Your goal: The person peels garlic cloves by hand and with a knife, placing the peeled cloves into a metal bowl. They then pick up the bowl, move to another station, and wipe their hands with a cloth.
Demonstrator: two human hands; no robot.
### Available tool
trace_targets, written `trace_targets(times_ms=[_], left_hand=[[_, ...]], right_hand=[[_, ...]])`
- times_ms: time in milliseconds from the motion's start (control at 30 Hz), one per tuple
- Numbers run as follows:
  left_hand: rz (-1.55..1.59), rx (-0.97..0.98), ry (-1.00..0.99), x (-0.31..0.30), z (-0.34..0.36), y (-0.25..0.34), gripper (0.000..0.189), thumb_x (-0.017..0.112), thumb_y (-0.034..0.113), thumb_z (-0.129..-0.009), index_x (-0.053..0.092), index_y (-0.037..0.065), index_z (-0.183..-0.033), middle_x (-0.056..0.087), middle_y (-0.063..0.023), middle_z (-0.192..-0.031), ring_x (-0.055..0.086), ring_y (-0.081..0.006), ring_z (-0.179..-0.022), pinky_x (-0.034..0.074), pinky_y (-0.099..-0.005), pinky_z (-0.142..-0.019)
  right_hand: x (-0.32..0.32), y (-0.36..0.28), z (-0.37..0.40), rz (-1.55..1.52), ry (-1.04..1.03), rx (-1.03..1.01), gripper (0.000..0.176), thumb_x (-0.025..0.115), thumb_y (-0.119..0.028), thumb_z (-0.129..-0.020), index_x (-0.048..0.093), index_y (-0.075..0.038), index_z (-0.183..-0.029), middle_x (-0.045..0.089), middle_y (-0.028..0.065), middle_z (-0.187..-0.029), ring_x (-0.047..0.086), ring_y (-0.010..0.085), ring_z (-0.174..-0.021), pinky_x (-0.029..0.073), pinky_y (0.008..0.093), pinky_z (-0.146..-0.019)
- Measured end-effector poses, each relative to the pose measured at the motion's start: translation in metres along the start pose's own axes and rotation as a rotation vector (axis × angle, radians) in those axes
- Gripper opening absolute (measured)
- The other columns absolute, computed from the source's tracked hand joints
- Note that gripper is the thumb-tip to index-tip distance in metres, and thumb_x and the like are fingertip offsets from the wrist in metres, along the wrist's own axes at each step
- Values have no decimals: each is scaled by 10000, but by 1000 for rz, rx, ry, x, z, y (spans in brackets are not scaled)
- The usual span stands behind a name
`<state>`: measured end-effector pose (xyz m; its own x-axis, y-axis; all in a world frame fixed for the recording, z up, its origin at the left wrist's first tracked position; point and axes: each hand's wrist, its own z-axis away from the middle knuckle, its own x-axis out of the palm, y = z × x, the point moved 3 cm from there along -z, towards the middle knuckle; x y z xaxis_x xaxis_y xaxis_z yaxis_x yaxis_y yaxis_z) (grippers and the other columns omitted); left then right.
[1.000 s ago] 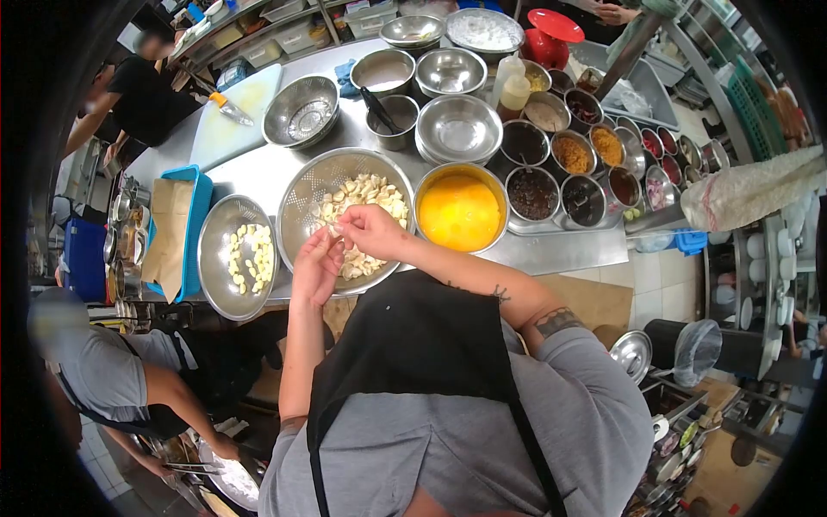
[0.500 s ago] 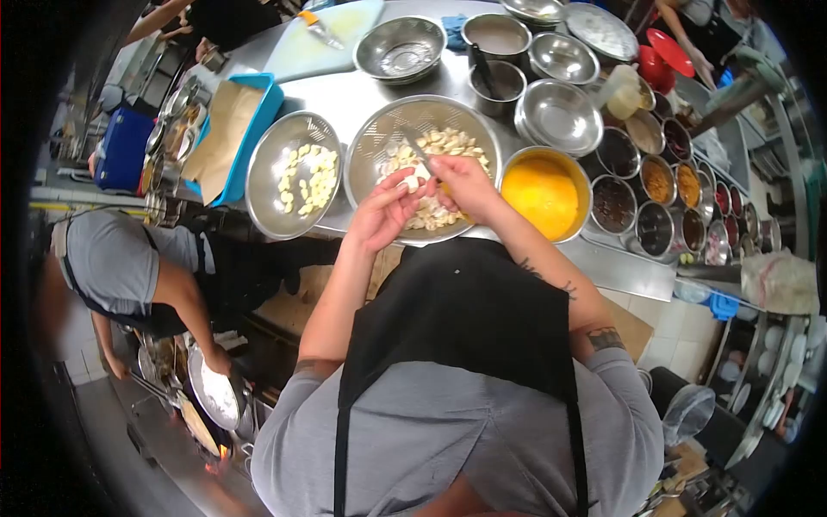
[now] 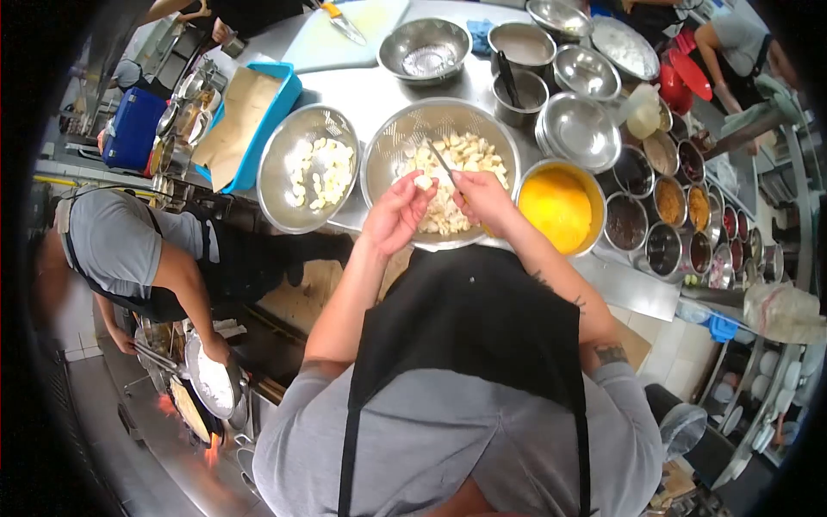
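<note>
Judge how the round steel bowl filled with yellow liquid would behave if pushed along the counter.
The round steel bowl holds yellow liquid close to its rim, so it is probably heavy and would slosh if shoved. On the smooth steel counter it would likely slide rather than tip, being wide and low.

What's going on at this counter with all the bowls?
A person in a black apron works over a perforated colander of garlic cloves. Their left hand pinches one garlic clove, while the right hand holds a small knife beside it. A steel bowl to the left holds more cloves; a bowl of yellow liquid sits to the right. A co-worker bends by an open flame nearby.
</note>
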<state>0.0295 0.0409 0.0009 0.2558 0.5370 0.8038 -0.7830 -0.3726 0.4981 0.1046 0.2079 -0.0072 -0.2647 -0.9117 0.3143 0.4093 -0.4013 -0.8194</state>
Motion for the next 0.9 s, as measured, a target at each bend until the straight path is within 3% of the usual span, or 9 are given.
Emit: trace_targets(times_ms=[167, 333, 567, 767, 900], left_hand=[[-60, 45, -17, -7, -1, 2, 297, 557, 47, -947, 534, 11, -1241, 607, -186, -1189, 653, -204, -1005, 577, -204, -775], [-250, 74, 29, 13, 5, 10, 329, 587, 33, -928, 543, 18, -1254, 649, -92, -1044, 651, -192, -1002, 559, -244, -822], [-340, 175, 21, 19, 5, 13, 292, 609, 25, -915, 566, 21, -1204, 655, -54, -947, 644, -146, -910, 536, -266, -779], [-372, 215, 15, 21, 3, 12, 252, 623, 13, -903, 584, 22, -1152, 654, -58, -959, 635, -134, -871, 537, -268, -755], [-434, 237, 55, 28, 6, 14, 244, 624, 3, -897, 589, 18, -1138, 651, -60, -977, 627, -124, -871, 532, -259, -741]], right_hand=[[8, -14, 12, 40, -33, -276, 401, 475, -179, -1002, 480, -83, -1392, 533, -19, -661, 447, 40, -525, 380, 197, -483], [20, -28, 29, 153, -136, -366, 413, 506, -141, -987, 478, -65, -1392, 506, -39, -675, 432, 28, -589, 388, 192, -550], [26, -29, 33, 252, -184, -437, 418, 536, -108, -969, 485, -20, -1374, 507, -44, -705, 435, 30, -637, 399, 200, -589], [23, -30, 32, 393, -108, -537, 365, 550, -111, -955, 553, -18, -1307, 573, 1, -718, 453, 56, -632, 412, 224, -595], [23, -38, 36, 510, -15, -635, 302, 544, -105, -950, 609, -16, -1231, 675, 98, -826, 581, 103, -717, 477, 255, -680]])
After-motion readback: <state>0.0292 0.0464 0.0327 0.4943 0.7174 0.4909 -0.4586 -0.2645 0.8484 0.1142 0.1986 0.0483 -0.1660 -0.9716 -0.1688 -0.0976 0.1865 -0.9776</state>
